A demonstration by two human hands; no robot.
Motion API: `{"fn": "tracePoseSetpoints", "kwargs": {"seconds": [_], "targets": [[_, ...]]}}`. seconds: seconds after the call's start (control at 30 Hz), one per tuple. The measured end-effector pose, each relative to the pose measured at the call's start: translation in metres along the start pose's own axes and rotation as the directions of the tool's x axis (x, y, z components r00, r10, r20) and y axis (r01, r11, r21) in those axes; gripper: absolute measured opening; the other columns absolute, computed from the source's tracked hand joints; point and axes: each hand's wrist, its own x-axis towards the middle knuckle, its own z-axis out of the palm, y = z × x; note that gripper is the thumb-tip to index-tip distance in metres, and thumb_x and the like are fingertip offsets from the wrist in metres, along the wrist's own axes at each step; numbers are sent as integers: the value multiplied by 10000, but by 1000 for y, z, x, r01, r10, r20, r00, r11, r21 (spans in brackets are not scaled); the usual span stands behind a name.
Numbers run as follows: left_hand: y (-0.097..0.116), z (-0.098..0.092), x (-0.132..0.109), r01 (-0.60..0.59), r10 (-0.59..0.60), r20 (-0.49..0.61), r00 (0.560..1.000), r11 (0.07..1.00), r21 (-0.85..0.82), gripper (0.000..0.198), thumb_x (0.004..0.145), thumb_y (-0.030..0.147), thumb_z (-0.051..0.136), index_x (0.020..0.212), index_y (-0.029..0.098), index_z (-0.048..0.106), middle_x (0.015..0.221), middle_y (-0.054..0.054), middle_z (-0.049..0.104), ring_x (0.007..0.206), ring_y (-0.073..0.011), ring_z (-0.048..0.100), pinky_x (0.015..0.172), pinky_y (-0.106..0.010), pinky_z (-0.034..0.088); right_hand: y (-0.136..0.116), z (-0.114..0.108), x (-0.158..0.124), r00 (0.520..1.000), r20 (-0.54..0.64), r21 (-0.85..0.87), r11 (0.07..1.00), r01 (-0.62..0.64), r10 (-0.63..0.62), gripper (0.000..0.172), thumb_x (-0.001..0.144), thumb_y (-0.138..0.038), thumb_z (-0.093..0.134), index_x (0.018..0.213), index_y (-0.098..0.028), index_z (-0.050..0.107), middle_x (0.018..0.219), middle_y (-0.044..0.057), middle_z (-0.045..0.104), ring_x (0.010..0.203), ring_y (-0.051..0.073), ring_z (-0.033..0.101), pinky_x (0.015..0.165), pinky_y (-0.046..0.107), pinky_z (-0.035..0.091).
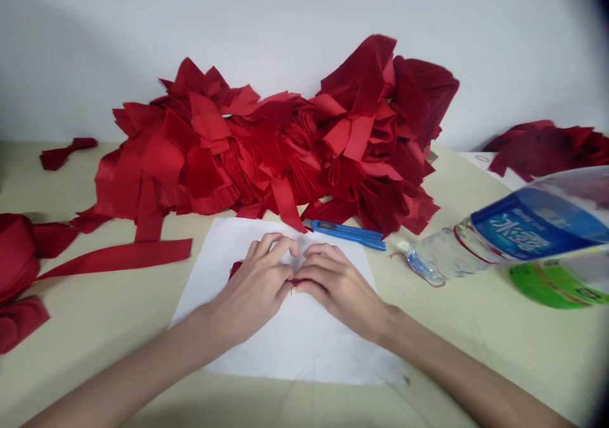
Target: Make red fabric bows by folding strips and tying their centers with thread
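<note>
Over a white sheet of paper (304,352), my left hand (259,282) and my right hand (337,285) meet with their fingertips close together. Both pinch a small piece of dark red ribbon (236,267), most of which is hidden under the fingers. One end of it shows behind my left hand, and a sliver shows between the two thumbs. Just beyond my right hand, a blue utility knife (349,232) lies across the paper's far edge.
A large heap of red ribbon pieces (266,149) spreads along the wall. More red ribbon (16,257) lies at the left, and another pile (547,149) at the back right. A clear plastic bottle with a blue label (533,225) and a green tape roll (547,285) are on the right.
</note>
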Motion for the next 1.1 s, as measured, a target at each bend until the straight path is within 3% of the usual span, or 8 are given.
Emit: {"fn": "tracePoseSetpoints", "kwargs": {"seconds": [0.07, 0.17, 0.27, 0.37, 0.5, 0.93, 1.1], "targets": [[1, 0, 1, 4, -4, 3, 1000, 1000, -5, 241, 824, 41, 489, 648, 164, 598, 1094, -60, 530, 1102, -241, 412, 851, -412, 420, 7, -20, 1, 993, -75, 55, 995, -82, 86, 130, 874, -270, 569, 931, -196, 660, 926, 59, 666, 987, 217, 549, 866, 384, 468], [2, 0, 3, 26, -26, 7, 1000, 999, -23, 249, 785, 28, 489, 588, 162, 562, 1061, -64, 523, 1081, -244, 421, 795, -389, 437, 18, -53, -3, 936, -220, 56, 962, -268, 274, 145, 897, -256, 526, 955, -209, 650, 966, 57, 657, 922, 193, 587, 798, 341, 484], [1, 0, 5, 39, -39, 6, 999, 998, -47, 255, 762, 22, 484, 558, 165, 542, 1052, -62, 516, 1075, -249, 423, 773, -387, 440, 22, -69, -13, 928, -89, 62, 932, -357, 361, 124, 887, -250, 535, 919, -221, 651, 935, 34, 661, 825, 167, 613, 716, 295, 492], [0, -1, 6, 26, -25, 14, 1000, 998, -59, 264, 747, -1, 481, 548, 165, 531, 1052, -52, 507, 1079, -243, 423, 812, -404, 425, 21, -64, -22, 929, 108, 53, 931, -361, 354, 104, 861, -220, 562, 909, -230, 653, 929, 18, 660, 771, 150, 618, 679, 275, 496], [-1, -3, 6, 1, 0, 27, 1000, 998, -60, 272, 756, -11, 473, 559, 168, 527, 1059, -51, 500, 1079, -239, 421, 813, -408, 414, 22, -49, -27, 924, 202, -13, 944, -330, 326, 95, 809, -157, 605, 865, -222, 647, 860, 8, 651, 721, 140, 614, 647, 260, 491], [-1, -3, 2, 27, -26, 98, 995, 1000, -10, 209, 835, 45, 443, 688, 165, 532, 1076, -54, 467, 998, -216, 419, 790, -381, 419, 27, -50, -26, 916, 252, -48, 949, -311, 312, 122, 768, -114, 638, 850, -205, 632, 855, 9, 627, 758, 142, 597, 686, 268, 473], [-2, -2, 0, 6, -3, 91, 996, 999, -34, 187, 852, 63, 444, 739, 174, 545, 1065, -53, 467, 1045, -225, 405, 835, -398, 403, 11, -45, -13, 961, 117, 1, 967, -254, 252, 153, 785, -181, 636, 933, -220, 637, 994, 32, 636, 947, 184, 578, 818, 326, 480]]}}
